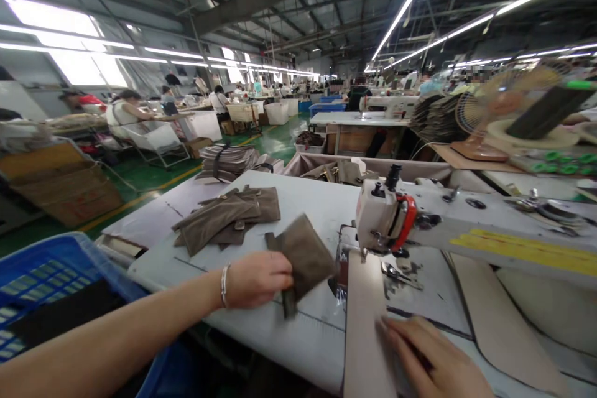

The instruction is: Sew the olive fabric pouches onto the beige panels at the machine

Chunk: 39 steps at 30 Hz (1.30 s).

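My left hand (pixel 255 278) is closed on a brown fabric piece (pixel 305 258) and holds it just above the white sewing table (pixel 298 199), left of the sewing machine (pixel 387 214). The piece is blurred by motion. A silver bracelet sits on that wrist. My right hand (pixel 431 357) lies at the near edge with fingers stretched flat on a long beige strip (pixel 364 317) that runs under the machine's needle. A pile of similar brown fabric pieces (pixel 228 217) lies further left on the table.
A blue plastic crate (pixel 46 267) stands at my left. Small scissors (pixel 396 273) lie beside the needle. A stack of folded pieces (pixel 228 161) sits beyond the table, a fan (pixel 504 106) at right. Other people work at far benches.
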### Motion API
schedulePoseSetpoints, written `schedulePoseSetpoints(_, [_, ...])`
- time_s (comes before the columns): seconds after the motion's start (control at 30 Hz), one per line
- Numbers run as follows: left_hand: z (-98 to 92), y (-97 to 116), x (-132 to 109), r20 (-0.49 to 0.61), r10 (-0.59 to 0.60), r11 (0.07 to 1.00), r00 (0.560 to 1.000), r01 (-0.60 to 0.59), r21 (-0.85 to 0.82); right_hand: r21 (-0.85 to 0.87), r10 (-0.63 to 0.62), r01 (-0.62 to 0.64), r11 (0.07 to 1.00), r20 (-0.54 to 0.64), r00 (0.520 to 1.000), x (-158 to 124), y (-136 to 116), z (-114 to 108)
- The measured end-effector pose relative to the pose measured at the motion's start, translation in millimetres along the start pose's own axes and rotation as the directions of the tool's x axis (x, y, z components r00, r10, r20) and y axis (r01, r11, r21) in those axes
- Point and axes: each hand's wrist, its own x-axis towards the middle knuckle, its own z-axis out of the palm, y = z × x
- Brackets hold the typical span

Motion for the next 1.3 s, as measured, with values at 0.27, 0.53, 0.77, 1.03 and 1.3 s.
schedulePoseSetpoints(0.27, [37.0,-1.2,84.7,-0.205,-0.579,0.815,0.789,0.563,-0.136,-0.278,-0.251,0.250,0.928,0.030,0.967,65.0,18.9,16.8])
schedulePoseSetpoints(0.53, [53.6,-12.0,109.8,-0.055,-0.577,0.787,0.815,0.536,-0.306,-0.318,-0.210,0.204,0.926,0.016,0.978,56.5,15.9,18.6])
schedulePoseSetpoints(0.77, [59.8,21.3,155.8,-0.030,-0.444,0.798,0.896,0.380,-0.467,-0.321,-0.156,0.162,0.933,0.047,0.987,59.0,13.4,18.6])
schedulePoseSetpoints(1.03, [65.1,21.7,177.8,-0.019,-0.514,0.769,0.858,0.450,-0.454,-0.324,-0.077,0.092,0.942,0.060,0.995,58.8,11.6,18.8])
schedulePoseSetpoints(1.3, [64.8,25.1,178.3,-0.048,-0.544,0.768,0.838,0.475,-0.430,-0.315,-0.052,0.076,0.946,0.084,0.995,59.3,10.4,18.1])
